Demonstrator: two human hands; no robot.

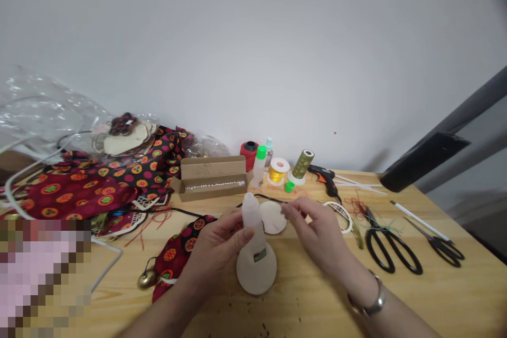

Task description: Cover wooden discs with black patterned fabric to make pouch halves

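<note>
My left hand (222,245) is wrapped round an uncapped translucent white glue bottle (253,224), its nozzle pointing up and away. Below the bottle lies a pale round disc (256,280), partly covered by it. A second pale disc (273,219) rests on the table just beyond. My right hand (320,229) is beside that disc, fingertips pinched together at its right edge; whether anything small is between them is hidden. A green cap (289,186) sits on the table behind. Left of my left hand is dark red patterned fabric (170,259) with a brass bell (148,278).
An open cardboard box (214,190) with a beaded strand, another green-capped bottle (260,166), thread spools (303,163) and a glue gun (327,179) stand along the back. Black scissors (390,245) and smaller scissors (439,248) lie right. Patterned fabric (99,185) and plastic bags (43,105) crowd the left.
</note>
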